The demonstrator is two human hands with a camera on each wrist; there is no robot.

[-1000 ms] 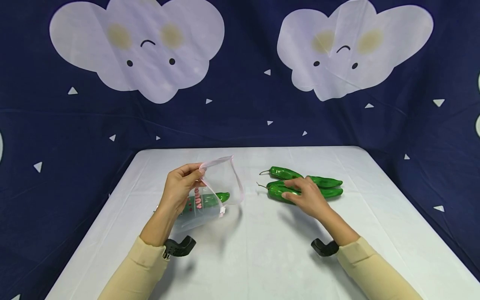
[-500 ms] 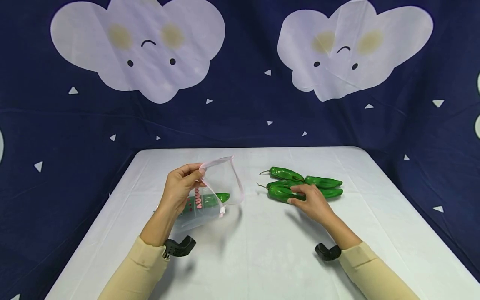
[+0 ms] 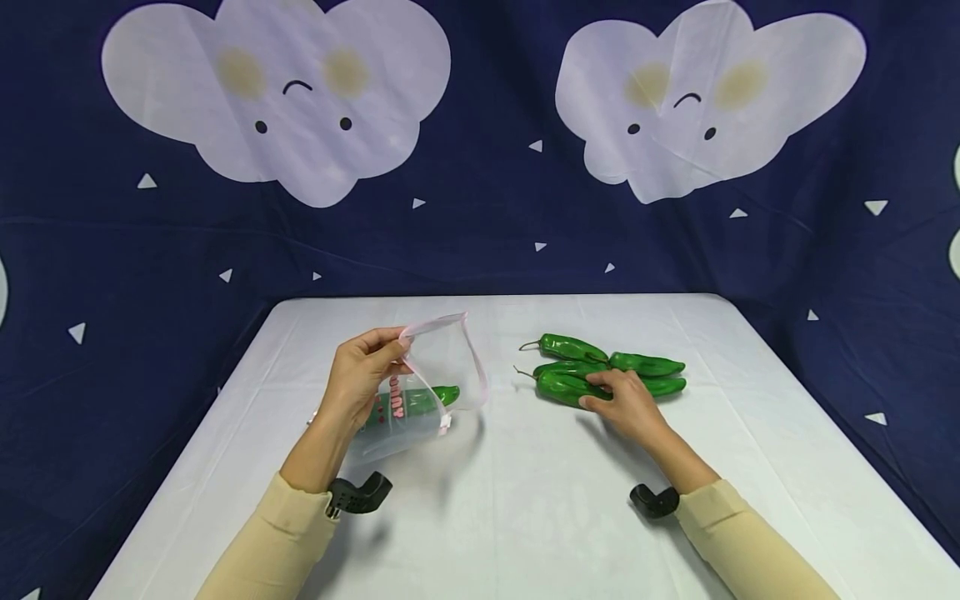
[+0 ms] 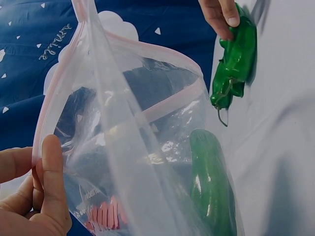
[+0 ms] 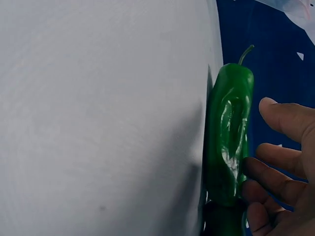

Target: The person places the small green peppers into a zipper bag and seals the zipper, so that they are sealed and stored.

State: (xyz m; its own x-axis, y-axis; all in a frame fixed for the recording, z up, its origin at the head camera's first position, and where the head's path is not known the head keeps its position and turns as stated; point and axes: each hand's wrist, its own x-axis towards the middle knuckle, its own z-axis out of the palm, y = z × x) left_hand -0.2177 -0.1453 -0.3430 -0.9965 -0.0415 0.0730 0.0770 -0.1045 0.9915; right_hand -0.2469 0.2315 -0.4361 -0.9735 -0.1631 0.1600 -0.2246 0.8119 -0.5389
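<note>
In the head view my left hand (image 3: 365,371) pinches the pink-edged rim of a clear zip bag (image 3: 450,358), its mouth gaping. Inside the bag lies a green pepper (image 4: 209,182), seen through plastic with red print. Over on the right, my right hand (image 3: 626,404) is at the front green pepper (image 3: 558,386) of a group on the table. The right wrist view shows its thumb (image 5: 280,115) apart from that pepper and the curled fingertips right at the pepper's side. Part of this pepper is hidden behind the hand in the head view.
Close around the right hand lie several more green peppers, including one at the back left (image 3: 572,347) and one at the back right (image 3: 648,364). A white cloth covers the table (image 3: 525,517). Behind it hangs a dark blue curtain (image 3: 487,217) with clouds.
Over the second my right hand has shifted slightly right and down along the front pepper, and then hardly moves. My left hand and the bag stay in place.
</note>
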